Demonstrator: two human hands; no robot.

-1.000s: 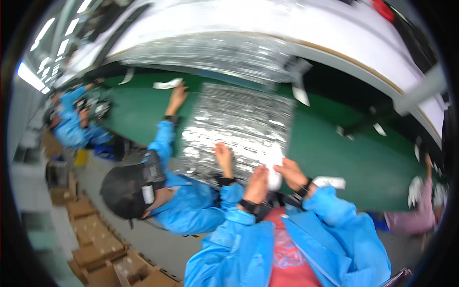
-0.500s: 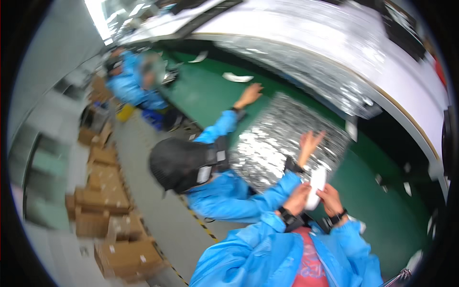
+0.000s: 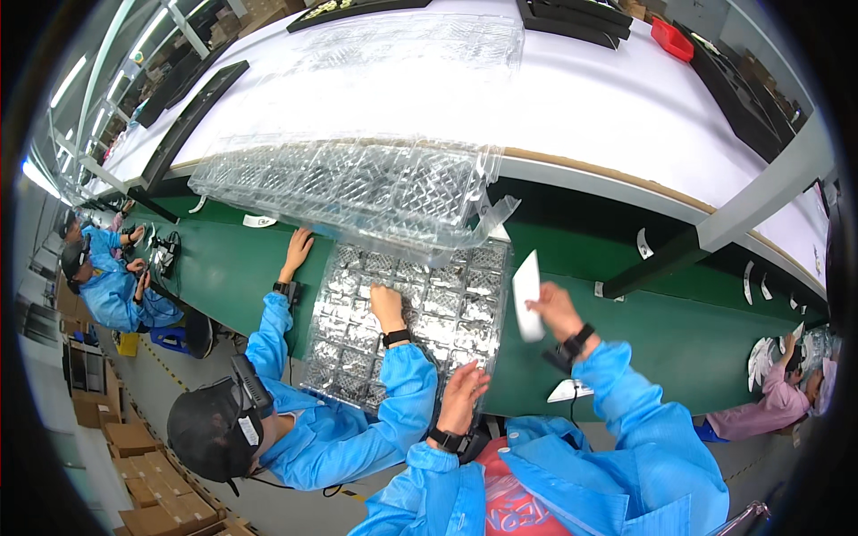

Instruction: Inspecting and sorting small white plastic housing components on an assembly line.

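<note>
White strip (image 3: 526, 304) sits in yr R hand (image 3: 556, 313), pinched at its right edge, long axis near-far, just right of the see-thru tray (image 3: 497, 313). Yr L hand (image 3: 461, 397), nearer the tray, looks empty w/ fingers part-curled.

and here's the green bench (image 3: 688, 344), a clear compartmented tray (image 3: 447, 299) lying flat on it, a white piece (image 3: 565, 391) near the front edge; above, the white shelf (image 3: 608, 116) carries clear plastic (image 3: 420, 43), black trays (image 3: 572, 18), a red bin (image 3: 672, 40).
</note>
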